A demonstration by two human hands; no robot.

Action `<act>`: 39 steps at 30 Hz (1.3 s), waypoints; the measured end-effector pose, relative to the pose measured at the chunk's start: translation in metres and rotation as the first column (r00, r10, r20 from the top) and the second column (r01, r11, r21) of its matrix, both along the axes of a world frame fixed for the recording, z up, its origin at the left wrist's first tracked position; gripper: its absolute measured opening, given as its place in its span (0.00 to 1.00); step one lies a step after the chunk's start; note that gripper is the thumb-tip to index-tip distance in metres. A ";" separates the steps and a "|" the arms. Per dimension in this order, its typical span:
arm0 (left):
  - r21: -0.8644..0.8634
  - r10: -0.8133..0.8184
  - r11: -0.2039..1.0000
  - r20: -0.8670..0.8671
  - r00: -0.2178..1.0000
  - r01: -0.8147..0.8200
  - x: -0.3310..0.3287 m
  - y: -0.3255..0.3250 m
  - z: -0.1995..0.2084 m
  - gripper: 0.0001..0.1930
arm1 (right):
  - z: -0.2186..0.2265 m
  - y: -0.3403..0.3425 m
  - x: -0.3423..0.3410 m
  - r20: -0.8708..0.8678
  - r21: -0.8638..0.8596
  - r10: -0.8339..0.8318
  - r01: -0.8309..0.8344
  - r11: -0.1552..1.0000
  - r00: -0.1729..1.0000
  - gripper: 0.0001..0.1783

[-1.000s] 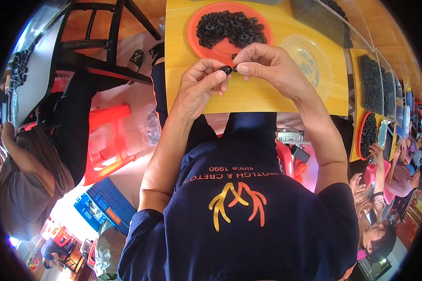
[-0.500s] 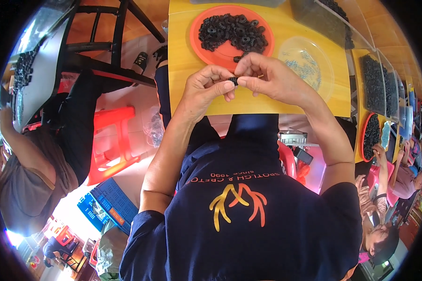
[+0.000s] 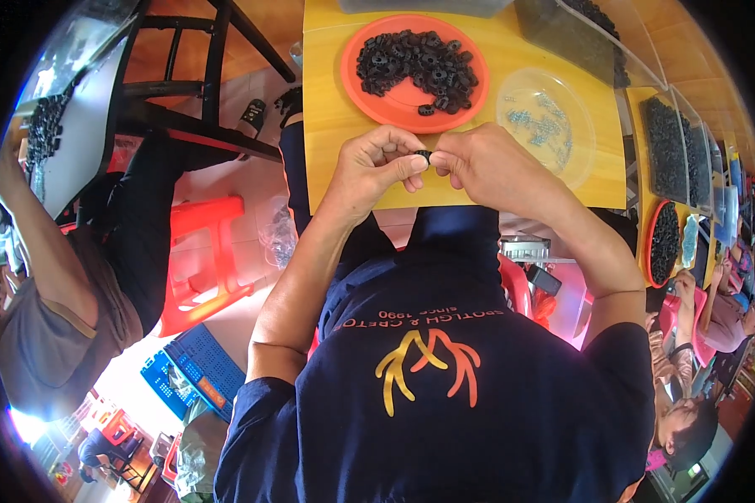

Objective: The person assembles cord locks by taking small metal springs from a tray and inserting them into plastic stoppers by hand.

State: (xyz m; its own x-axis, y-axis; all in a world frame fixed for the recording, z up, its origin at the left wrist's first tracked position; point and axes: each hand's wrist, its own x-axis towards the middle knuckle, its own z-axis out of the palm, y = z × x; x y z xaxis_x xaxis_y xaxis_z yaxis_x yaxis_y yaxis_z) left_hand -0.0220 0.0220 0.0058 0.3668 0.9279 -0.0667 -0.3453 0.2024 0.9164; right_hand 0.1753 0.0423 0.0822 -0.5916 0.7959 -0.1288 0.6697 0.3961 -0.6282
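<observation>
Over the near part of the yellow table, my two hands meet around a small black plastic part. My left hand pinches it between thumb and fingers. The fingertips of my right hand close on its other side, partly hiding it. Just beyond my hands stands a round orange-red plate bearing a heap of similar black parts, with one lying apart near its front. Right of that plate, a clear shallow dish holds scattered small, shiny, bluish-silver pieces.
Clear bins of black parts stand along the right, near another orange-red plate. A person sits at the left, more people at the right. A red stool and blue crate are on the floor at left.
My right hand has come lower, its raised fingers now curled in by the black part. The left hand still pinches the part, slightly lower than before. The person at left has shifted an arm.
</observation>
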 end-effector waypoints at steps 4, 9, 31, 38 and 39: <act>-0.038 -0.028 0.999 0.080 0.996 0.031 -0.004 0.005 0.003 0.07 | 0.017 0.009 0.000 -0.054 -0.346 -0.112 0.087 0.934 0.992 0.17; 0.130 -0.052 0.990 0.059 0.997 0.044 -0.002 0.012 0.012 0.10 | 0.003 0.018 0.015 -0.328 -0.613 -0.154 -0.086 0.785 0.932 0.22; 0.633 0.328 0.770 -0.499 0.802 0.079 0.003 0.014 0.039 0.22 | -0.027 0.002 -0.008 -0.594 -0.804 -0.659 -0.377 0.460 0.462 0.21; 0.556 0.462 0.811 -0.417 0.782 -0.182 0.001 -0.002 0.001 0.23 | 0.034 0.121 0.007 -0.577 -0.666 -0.504 -0.014 0.745 0.642 0.12; 0.487 0.441 0.845 -0.400 0.803 -0.222 0.004 -0.003 -0.008 0.18 | 0.041 0.147 0.008 -0.630 -0.598 -0.447 -0.028 0.801 0.634 0.11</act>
State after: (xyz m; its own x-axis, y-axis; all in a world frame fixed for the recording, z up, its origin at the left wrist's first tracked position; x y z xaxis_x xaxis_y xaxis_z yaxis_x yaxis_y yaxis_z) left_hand -0.0179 0.0185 -0.0024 0.0522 0.9659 0.2535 0.1844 -0.2588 0.9481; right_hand 0.1835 0.1890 0.1235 -0.4975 0.8513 -0.1666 -0.0716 -0.2317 -0.9701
